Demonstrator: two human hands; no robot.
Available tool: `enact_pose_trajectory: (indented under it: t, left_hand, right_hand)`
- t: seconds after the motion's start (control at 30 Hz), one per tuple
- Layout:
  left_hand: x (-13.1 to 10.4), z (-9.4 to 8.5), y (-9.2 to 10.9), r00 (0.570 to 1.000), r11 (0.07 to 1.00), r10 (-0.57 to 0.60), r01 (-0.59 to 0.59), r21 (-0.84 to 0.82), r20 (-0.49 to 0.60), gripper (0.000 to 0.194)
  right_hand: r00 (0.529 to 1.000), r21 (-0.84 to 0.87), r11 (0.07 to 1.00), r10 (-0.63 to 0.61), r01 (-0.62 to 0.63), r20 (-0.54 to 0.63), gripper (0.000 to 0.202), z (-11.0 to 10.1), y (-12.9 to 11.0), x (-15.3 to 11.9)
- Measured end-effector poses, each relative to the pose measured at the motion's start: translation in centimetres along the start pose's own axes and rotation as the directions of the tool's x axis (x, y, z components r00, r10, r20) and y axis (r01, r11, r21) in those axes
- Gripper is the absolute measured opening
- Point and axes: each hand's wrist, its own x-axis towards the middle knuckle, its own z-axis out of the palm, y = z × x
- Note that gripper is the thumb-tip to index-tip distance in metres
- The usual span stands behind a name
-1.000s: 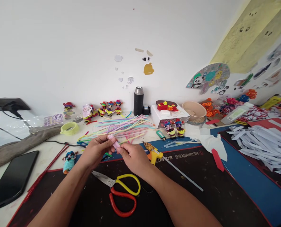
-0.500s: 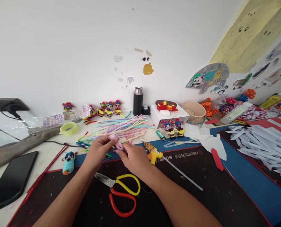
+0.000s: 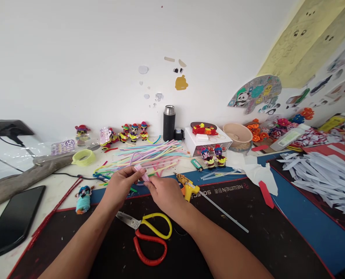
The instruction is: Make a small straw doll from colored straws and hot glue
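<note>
A small pale pink piece (image 3: 142,173), looking like bent pipe cleaner, is held between both hands above the dark mat's back edge. My left hand (image 3: 122,185) pinches its upper left part between thumb and fingers. My right hand (image 3: 165,192) is closed on its lower right end, thumb and forefinger pressed together. Below the hands lie scissors (image 3: 136,224) with one yellow and one red handle. A yellow glue gun (image 3: 190,189) with a long glue stick rests right of my right hand. Behind the hands is a pile of pastel pipe cleaners (image 3: 157,152).
A blue-wrapped figure (image 3: 83,200) and a phone (image 3: 14,221) lie left. Small figures (image 3: 134,133), a black flask (image 3: 169,123) and a white box (image 3: 205,140) stand at the back. White paper strips (image 3: 323,182) are heaped at the right, near a red piece (image 3: 266,194).
My right fingers have closed in on the lower end of the pink piece, covering more of it. My left hand keeps its pinch. The view has shifted slightly.
</note>
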Motion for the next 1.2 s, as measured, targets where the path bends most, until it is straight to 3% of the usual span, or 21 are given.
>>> enact_pose_trajectory:
  t: [0.47,0.63,0.8,0.93,1.03,1.2]
  left_hand:
    - [0.1,-0.3,-0.4,1.000,1.000,-0.010,0.011,-0.024,0.019,0.038]
    - [0.4,-0.7,-0.6,1.000,0.998,0.008,-0.007,-0.057,0.017,0.040]
    - [0.6,-0.7,-0.8,0.999,0.992,0.047,-0.048,-0.121,-0.008,0.041]
    - [0.4,-0.4,-0.7,0.999,0.985,0.051,-0.048,-0.164,0.014,0.040]
    - [0.5,-0.7,-0.4,0.997,0.986,0.036,-0.025,-0.166,0.063,0.039]
    - [0.7,-2.1,0.1,0.992,0.995,0.008,0.005,-0.099,0.130,0.038]
  right_hand:
    - [1.000,0.038,0.999,0.003,-0.004,0.018,0.031,-0.2,-0.1,0.0]
    - [1.000,0.297,0.955,0.029,-0.027,-0.003,0.028,-0.2,0.0,0.0]
    - [0.998,0.607,0.792,0.054,-0.060,0.027,0.028,0.5,0.5,0.1]
    - [0.997,0.695,0.715,0.067,-0.076,0.039,0.031,1.0,0.9,0.3]
    - [0.997,0.685,0.725,0.069,-0.063,0.019,0.034,0.8,1.0,0.4]
    - [0.996,0.555,0.832,0.041,0.011,-0.081,0.033,0.1,0.8,0.4]
